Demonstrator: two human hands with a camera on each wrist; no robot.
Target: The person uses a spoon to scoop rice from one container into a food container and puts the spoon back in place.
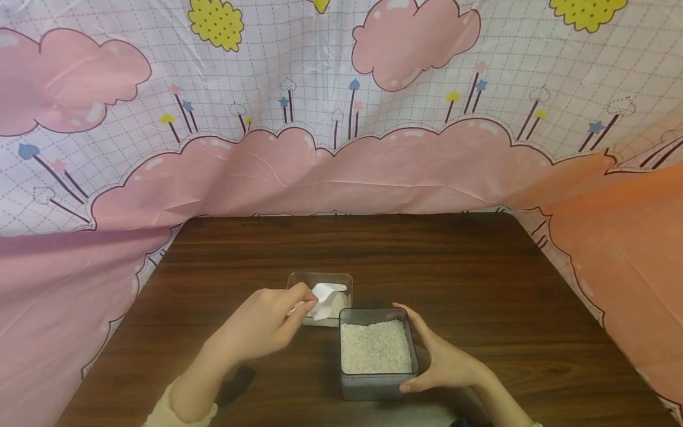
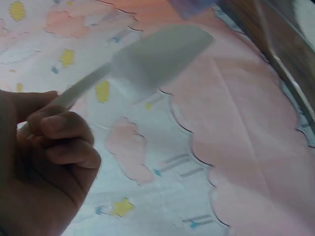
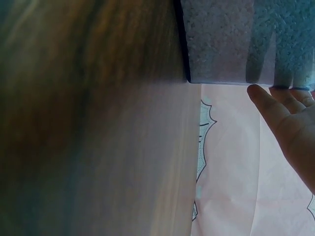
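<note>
My left hand [image 1: 261, 320] pinches the handle of a white scoop [image 1: 322, 296], also plain in the left wrist view, where the fingers curl round the handle below the scoop's bowl [image 2: 157, 59]. That scoop is over a small clear container [image 1: 320, 274] with some pale grains like rice in it. Nearer to me stands a grey see-through box [image 1: 370, 388], well filled with rice [image 1: 379, 350]. My right hand [image 1: 445, 362] holds this box at its right side, thumb at the front corner and fingers toward the back. In the right wrist view, fingertips [image 3: 256, 92] touch the box's wall.
Both containers stand on a dark wood-grain table [image 1: 240, 249], the clear one behind and left of the grey one. A cloth with pink clouds [image 1: 320, 184] hangs behind the table and along both sides. A dark shape [image 1: 237, 382] lies below my left wrist.
</note>
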